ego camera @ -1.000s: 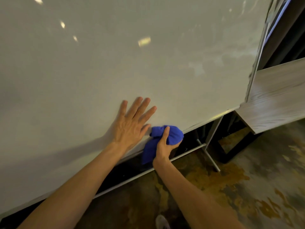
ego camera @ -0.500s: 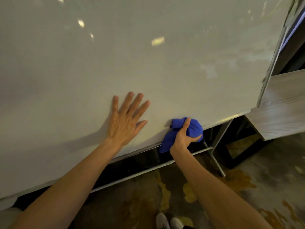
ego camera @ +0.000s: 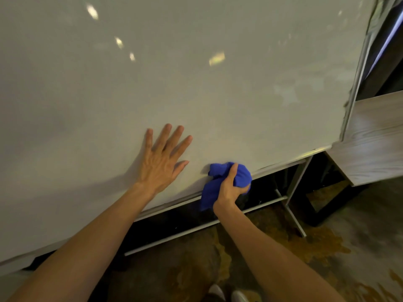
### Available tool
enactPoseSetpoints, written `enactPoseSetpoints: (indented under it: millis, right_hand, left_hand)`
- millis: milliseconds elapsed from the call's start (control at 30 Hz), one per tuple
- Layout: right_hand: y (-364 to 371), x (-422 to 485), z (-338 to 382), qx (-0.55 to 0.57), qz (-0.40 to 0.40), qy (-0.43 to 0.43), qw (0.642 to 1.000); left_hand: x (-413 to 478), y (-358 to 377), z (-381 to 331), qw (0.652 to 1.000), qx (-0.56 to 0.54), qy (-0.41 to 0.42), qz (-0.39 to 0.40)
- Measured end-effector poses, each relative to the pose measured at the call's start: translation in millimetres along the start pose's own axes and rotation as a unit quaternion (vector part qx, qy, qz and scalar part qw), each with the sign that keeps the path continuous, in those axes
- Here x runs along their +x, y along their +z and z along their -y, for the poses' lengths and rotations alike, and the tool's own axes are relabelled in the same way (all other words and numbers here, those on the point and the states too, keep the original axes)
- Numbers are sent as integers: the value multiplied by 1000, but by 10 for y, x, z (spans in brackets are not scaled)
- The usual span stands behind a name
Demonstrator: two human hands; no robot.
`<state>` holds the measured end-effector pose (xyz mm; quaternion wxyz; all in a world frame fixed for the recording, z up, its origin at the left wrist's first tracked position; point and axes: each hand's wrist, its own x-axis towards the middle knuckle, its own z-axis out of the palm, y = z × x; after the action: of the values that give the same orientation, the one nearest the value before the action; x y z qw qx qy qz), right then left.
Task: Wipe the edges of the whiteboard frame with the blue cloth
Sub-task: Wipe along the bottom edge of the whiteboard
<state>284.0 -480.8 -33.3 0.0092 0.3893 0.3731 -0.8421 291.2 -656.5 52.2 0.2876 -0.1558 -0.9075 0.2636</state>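
Observation:
A large whiteboard (ego camera: 196, 88) fills most of the view, with a pale metal frame along its bottom edge (ego camera: 290, 159) and right edge (ego camera: 354, 90). My left hand (ego camera: 162, 161) lies flat on the board surface, fingers spread, just above the bottom edge. My right hand (ego camera: 229, 188) grips a bunched blue cloth (ego camera: 220, 173) and presses it against the bottom frame edge, a little right of my left hand. A tail of the cloth hangs below the frame.
A pale wooden table (ego camera: 375, 140) on dark legs stands close to the board's lower right corner. Thin metal stand bars (ego camera: 292, 211) run under the board. The floor (ego camera: 316, 253) is stained concrete, and my shoes (ego camera: 229, 294) show at the bottom edge.
My right hand has slid the cloth along the bottom frame edge, away from my left hand toward the right corner. The left hand stays flat on the board; the view has shifted.

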Motion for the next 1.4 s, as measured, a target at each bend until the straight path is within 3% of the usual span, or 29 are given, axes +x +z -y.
enactPoseSetpoints:
  millis: [233,433,633,767,1000,1167,1400]
  right_hand:
    - [70,70,50,-20,-33,-52,998]
    - [243,-247,-476,40,-14,13,999]
    - [465,-657,-1065,56,-31,13,998]
    - [505,-839,-1330,39,-60,85,994]
    - [430,-759,-1233,20,-69,-73,995]
    - [471,-874,-1371,37,-50,-62,996]
    - [739,-1509,-2165,35,-16,-13,999]
  left_hand:
    - [-76,36,162,999,2,37,-2]
    - [-373,44,439,999,14,31,3]
    - [-692,-19,841,999,14,45,11]
    - [-861,-84,1040,997,36,70,26]
    - [-876,-17,1058,996,6,84,9]
    - [-1109,76,1202,997,-13,69,-17]
    - [-1670,137,1655,997,-3,80,-9]
